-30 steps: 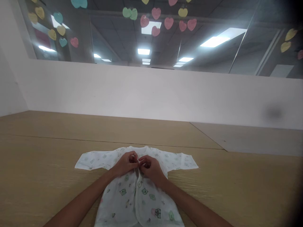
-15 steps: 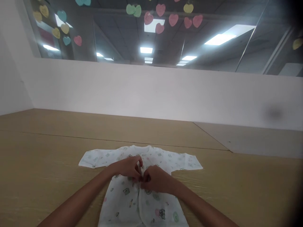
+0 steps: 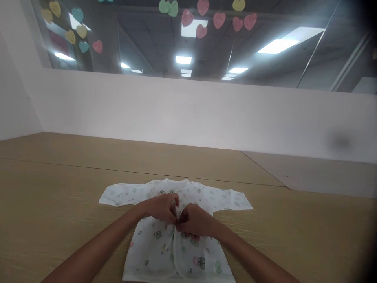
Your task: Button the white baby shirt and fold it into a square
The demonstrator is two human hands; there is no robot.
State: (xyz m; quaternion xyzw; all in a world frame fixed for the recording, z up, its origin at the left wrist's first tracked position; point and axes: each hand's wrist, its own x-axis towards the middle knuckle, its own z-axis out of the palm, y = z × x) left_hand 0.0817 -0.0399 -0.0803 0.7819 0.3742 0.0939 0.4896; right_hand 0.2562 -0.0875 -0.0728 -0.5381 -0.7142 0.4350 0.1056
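Head view: a small baby shirt lies flat, front up, on a pale wooden surface with a fine straight grain and a thin seam line running across it. The shirt is soft white cloth printed with tiny bears and squares in green, pink and grey; its short sleeves spread straight out to either side, and its rounded front flaps meet down the middle near the lower edge. The left hand and right hand sit knuckle to knuckle on the chest of the shirt, fingers curled in and pinching the two front edges together at the centre opening. Behind the surface stands a plain, smooth white wall, and above it a glass pane carries paper hearts in pink, yellow and green.
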